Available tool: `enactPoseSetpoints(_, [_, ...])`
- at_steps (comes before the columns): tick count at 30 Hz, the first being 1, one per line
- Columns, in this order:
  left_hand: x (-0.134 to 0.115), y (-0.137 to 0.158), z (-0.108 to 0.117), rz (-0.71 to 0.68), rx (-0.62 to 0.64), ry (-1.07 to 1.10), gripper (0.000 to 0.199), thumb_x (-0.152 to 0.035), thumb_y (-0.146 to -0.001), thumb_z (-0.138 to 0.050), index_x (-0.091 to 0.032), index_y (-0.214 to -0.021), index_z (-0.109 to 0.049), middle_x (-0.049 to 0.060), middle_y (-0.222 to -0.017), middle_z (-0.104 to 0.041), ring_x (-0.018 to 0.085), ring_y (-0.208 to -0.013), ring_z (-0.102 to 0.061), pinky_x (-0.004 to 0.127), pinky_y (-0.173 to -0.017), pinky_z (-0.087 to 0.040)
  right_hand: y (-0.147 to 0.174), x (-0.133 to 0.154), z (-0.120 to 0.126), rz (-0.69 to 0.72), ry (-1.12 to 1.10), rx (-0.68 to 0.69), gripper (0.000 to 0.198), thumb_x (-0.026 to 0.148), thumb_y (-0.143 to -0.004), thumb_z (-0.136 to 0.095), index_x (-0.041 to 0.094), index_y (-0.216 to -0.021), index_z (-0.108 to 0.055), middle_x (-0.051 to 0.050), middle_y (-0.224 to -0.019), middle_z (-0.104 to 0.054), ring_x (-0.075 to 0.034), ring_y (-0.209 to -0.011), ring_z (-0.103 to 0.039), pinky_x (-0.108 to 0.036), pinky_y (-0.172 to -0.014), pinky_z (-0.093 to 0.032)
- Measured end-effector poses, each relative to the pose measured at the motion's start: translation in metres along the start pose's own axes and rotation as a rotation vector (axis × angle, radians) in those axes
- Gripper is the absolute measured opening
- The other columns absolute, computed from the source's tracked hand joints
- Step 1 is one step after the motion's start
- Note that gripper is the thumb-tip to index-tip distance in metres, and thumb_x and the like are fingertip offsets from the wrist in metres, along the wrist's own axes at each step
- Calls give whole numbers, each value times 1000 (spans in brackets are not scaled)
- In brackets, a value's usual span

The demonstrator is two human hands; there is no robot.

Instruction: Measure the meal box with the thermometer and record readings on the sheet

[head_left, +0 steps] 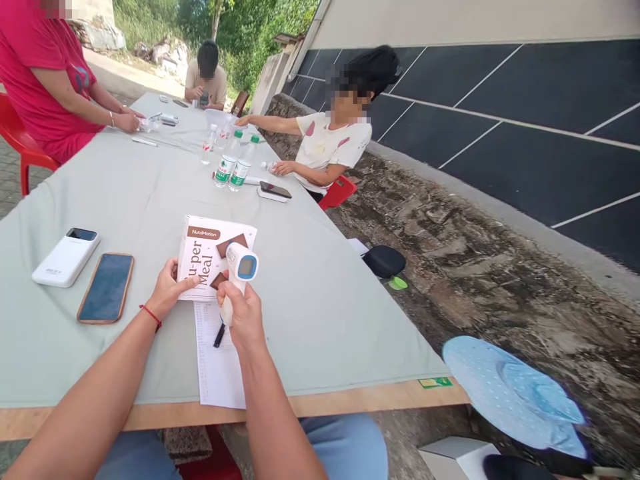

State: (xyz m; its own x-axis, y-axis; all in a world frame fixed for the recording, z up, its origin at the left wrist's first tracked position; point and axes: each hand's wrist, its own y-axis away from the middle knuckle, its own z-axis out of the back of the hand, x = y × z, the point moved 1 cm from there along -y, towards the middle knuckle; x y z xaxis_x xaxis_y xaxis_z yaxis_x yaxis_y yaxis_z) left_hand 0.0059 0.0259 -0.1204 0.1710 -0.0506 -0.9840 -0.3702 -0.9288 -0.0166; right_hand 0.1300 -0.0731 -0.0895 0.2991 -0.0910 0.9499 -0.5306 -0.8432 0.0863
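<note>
My left hand (170,287) is closed on the lower left side of a white and brown box (200,247) printed "NutriMotion", its thumb across the front. My right hand (243,313) wraps round the handle of a white infrared thermometer (234,257). The thermometer's small blue-rimmed screen faces me, and its head overlaps the right part of the box. Beneath the hands lies a printed sheet of paper (215,373) with a black pen (219,335) on it, partly covered by the box and my right hand.
On the cloth-covered table (325,300), a phone (105,288) and white power bank (67,257) lie to the left. Two green-capped bottles (233,163) and another phone (275,191) stand or lie farther off. Three people sit around the table. A blue hat (510,393) is beyond the right edge.
</note>
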Motion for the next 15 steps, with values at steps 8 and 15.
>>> enactPoseSetpoints(8, [2, -3, 0, -12, 14, -14, 68, -47, -55, -86, -16, -107, -53, 10, -109, -66, 29, -105, -62, 42, -89, -48, 1, -2, 2, 18, 36, -11, 28, 41, -72, -66, 18, -87, -61, 5, -61, -49, -12, -58, -41, -26, -57, -34])
enactPoseSetpoints(15, [8, -8, 4, -93, -42, -66, 69, -45, -58, -85, -17, -111, -51, 10, -114, -63, 28, -109, -60, 43, -94, -47, 15, 11, 9, 55, 41, 49, 25, 43, -74, -63, 19, -78, -58, 3, -69, -52, -13, -64, -43, -25, -60, -35])
